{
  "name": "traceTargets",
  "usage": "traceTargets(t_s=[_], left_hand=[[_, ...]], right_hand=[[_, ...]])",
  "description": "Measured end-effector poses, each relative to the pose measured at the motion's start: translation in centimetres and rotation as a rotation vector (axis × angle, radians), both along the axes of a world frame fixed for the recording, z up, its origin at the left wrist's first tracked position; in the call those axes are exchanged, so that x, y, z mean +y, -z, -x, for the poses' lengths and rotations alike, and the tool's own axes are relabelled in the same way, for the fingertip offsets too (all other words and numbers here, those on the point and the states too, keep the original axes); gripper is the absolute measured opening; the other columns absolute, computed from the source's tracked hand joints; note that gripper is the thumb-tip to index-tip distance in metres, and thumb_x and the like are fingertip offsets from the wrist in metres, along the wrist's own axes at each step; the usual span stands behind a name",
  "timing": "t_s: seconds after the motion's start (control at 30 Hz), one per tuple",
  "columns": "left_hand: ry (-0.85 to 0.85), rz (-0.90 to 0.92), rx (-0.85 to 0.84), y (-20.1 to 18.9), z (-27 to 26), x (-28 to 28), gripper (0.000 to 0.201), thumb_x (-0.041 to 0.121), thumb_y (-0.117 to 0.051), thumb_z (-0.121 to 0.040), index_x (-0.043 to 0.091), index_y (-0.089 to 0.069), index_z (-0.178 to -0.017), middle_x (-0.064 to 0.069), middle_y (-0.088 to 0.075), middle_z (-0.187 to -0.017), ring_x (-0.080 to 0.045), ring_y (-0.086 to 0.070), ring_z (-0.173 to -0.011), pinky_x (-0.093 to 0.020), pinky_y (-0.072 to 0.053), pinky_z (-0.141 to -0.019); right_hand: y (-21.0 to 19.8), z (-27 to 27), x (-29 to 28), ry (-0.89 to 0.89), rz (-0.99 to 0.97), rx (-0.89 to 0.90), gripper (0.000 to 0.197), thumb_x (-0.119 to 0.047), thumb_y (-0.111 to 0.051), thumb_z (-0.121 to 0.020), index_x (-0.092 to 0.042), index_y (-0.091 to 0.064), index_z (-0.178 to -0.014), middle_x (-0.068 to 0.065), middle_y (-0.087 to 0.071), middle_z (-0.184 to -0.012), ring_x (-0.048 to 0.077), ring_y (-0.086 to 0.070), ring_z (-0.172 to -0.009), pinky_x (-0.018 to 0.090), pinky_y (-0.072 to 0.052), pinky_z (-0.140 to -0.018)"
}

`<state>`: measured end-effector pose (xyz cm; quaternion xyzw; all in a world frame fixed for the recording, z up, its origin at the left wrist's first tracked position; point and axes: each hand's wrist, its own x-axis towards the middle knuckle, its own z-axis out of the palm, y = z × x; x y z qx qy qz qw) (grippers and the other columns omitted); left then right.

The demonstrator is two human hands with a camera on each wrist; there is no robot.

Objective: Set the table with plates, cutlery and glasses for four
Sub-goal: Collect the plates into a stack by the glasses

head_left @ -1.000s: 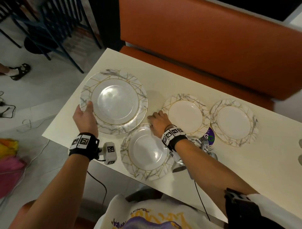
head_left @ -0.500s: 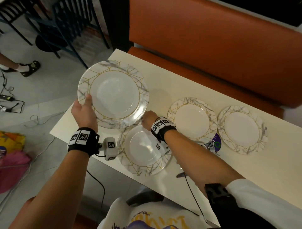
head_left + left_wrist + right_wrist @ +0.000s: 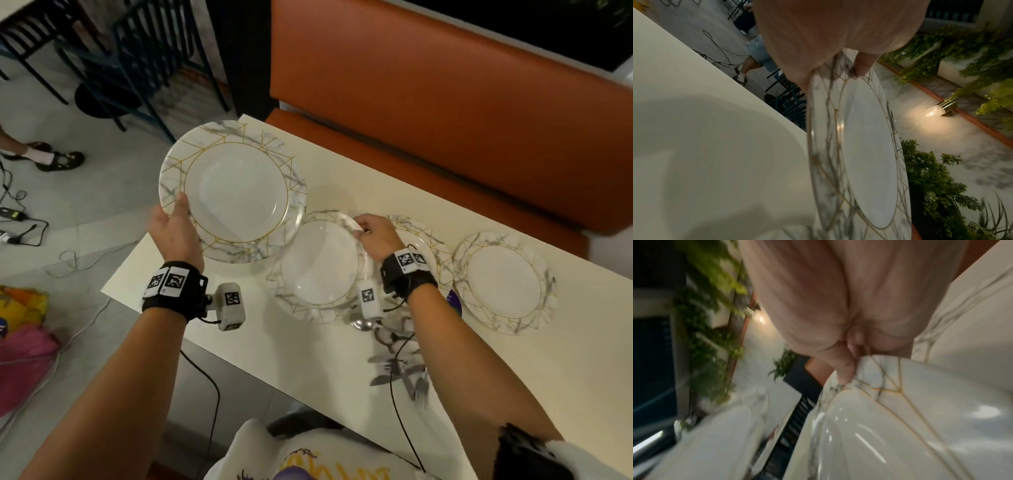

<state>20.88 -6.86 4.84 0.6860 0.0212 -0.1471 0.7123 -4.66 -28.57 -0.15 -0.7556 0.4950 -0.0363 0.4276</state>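
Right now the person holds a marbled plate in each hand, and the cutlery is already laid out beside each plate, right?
Not quite. The cutlery lies in one heap near the table's front edge, as the head view shows. The left hand and right hand do each hold a marbled plate.

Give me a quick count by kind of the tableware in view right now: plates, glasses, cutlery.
Plates: 4, one in the left hand, one gripped by the right hand, two lying flat on the table.
Glasses: 0 in view.
Cutlery: 1 pile, partly under the right arm; pieces too blurred to count.
Total: 4 plates plus the cutlery pile.
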Motion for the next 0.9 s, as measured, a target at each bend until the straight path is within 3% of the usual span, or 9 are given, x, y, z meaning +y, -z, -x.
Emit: traceTargets(t_s=[0.07,0.23,0.4,0.5,0.63,0.7,0.77,0.83,0.9], left_hand=[[0.028,-0.023,0.008,-0.1,0.4,-1.1,0.038,0.035,-0.062,-0.097,0.01,-0.069,-0.124,-0.019,-0.073,-0.122,-0.041,-0.07,-0.112,-0.065,-0.049,-0.099],[0.174,-0.069,0.002,0.5,2.3,-3.7,0.026,0.027,-0.057,-0.1,0.015,-0.068,-0.121,0.001,-0.075,-0.112,-0.013,-0.072,-0.101,-0.04,-0.06,-0.097],[0.315,-0.098,0.074,2.1,6.0,-5.6,0.045,0.036,-0.057,-0.096,0.009,-0.063,-0.132,-0.008,-0.073,-0.124,-0.029,-0.068,-0.115,-0.042,-0.054,-0.095],[0.37,-0.126,0.169,3.2,8.1,-6.3,0.074,0.046,-0.064,-0.083,0.001,-0.053,-0.14,-0.022,-0.063,-0.138,-0.045,-0.057,-0.13,-0.059,-0.047,-0.106],[0.397,-0.105,0.295,3.7,9.9,-6.9,0.103,0.056,-0.07,-0.07,0.006,-0.04,-0.154,-0.029,-0.04,-0.156,-0.051,-0.037,-0.144,-0.067,-0.032,-0.116],[0.456,-0.181,0.26,2.6,11.1,-7.0,0.112,0.067,-0.076,-0.071,0.007,-0.037,-0.156,-0.024,-0.047,-0.155,-0.044,-0.046,-0.142,-0.062,-0.039,-0.115],[0.583,-0.274,0.169,1.8,12.3,-7.0,0.113,0.067,-0.086,-0.067,0.009,-0.039,-0.153,-0.017,-0.057,-0.147,-0.037,-0.056,-0.135,-0.054,-0.048,-0.11],[0.652,-0.305,0.102,2.1,13.1,-7.0,0.088,0.042,-0.092,-0.074,0.009,-0.046,-0.141,-0.005,-0.066,-0.127,-0.024,-0.066,-0.116,-0.033,-0.056,-0.097],[0.658,-0.333,0.021,2.2,13.5,-6.9,0.068,0.022,-0.084,-0.086,0.01,-0.045,-0.14,0.005,-0.059,-0.119,-0.014,-0.06,-0.107,-0.018,-0.046,-0.086]], right_hand=[[-1.8,3.5,-1.0,0.107,0.042,-0.037,0.029,-0.014,-0.059,-0.097,-0.014,-0.067,-0.124,0.001,-0.067,-0.123,0.019,-0.061,-0.111,0.03,-0.045,-0.097],[-4.9,11.4,-3.2,0.317,0.173,-0.131,0.027,-0.017,-0.053,-0.099,-0.019,-0.069,-0.12,-0.002,-0.068,-0.121,0.019,-0.06,-0.112,0.036,-0.047,-0.099],[-4.8,13.8,-4.1,0.452,0.123,-0.284,0.026,-0.015,-0.053,-0.097,-0.02,-0.071,-0.116,-0.005,-0.071,-0.114,0.017,-0.064,-0.108,0.044,-0.051,-0.101],[-4.0,13.1,-3.4,0.533,0.066,-0.336,0.029,-0.009,-0.053,-0.099,-0.013,-0.067,-0.123,0.0,-0.066,-0.118,0.021,-0.06,-0.114,0.037,-0.048,-0.104],[-2.8,11.8,-1.2,0.625,-0.025,-0.364,0.033,-0.01,-0.05,-0.1,-0.013,-0.065,-0.129,0.003,-0.067,-0.118,0.018,-0.062,-0.102,0.026,-0.049,-0.082],[-2.2,11.0,0.0,0.636,-0.031,-0.349,0.031,-0.013,-0.049,-0.1,-0.015,-0.065,-0.126,0.003,-0.068,-0.114,0.018,-0.064,-0.098,0.027,-0.05,-0.078],[-1.5,10.0,1.0,0.596,0.007,-0.274,0.031,-0.015,-0.047,-0.101,-0.012,-0.06,-0.129,0.005,-0.065,-0.122,0.023,-0.061,-0.109,0.031,-0.047,-0.09],[-1.2,9.3,1.9,0.579,-0.015,-0.235,0.033,-0.016,-0.044,-0.103,-0.012,-0.052,-0.135,0.006,-0.061,-0.126,0.022,-0.056,-0.112,0.033,-0.044,-0.098],[-1.0,9.0,2.6,0.573,-0.054,-0.234,0.036,-0.017,-0.043,-0.104,-0.016,-0.045,-0.139,0.002,-0.058,-0.122,0.02,-0.055,-0.108,0.032,-0.044,-0.098]])
